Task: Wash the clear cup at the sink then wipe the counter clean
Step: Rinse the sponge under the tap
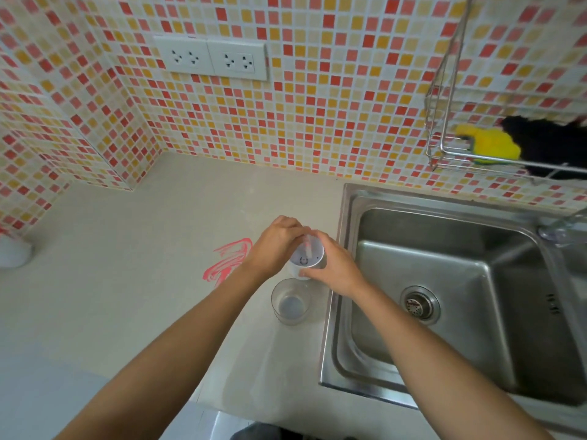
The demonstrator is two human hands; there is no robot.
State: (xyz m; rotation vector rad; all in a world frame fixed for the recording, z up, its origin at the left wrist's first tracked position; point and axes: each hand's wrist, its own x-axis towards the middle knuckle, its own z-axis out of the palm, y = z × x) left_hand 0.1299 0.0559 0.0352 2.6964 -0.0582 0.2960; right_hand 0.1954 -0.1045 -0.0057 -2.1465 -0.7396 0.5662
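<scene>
Just left of the sink (pixel 346 217), both hands close on a white container (pixel 306 257): the right hand (pixel 336 268) wraps its side and the left hand (pixel 276 246) pinches its top. The clear cup (pixel 290 301) stands untouched on the surface (pixel 127 296) just below. Holding the container upright would likely prevent spills.

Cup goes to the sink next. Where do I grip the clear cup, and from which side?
Probably wrap the wall of the clear cup at mid-height, coming from the near left. It stands upright, round, with no handle showing. The left hand and right hand hold a white container just behind it, and the sink rim lies close on its right.
</scene>
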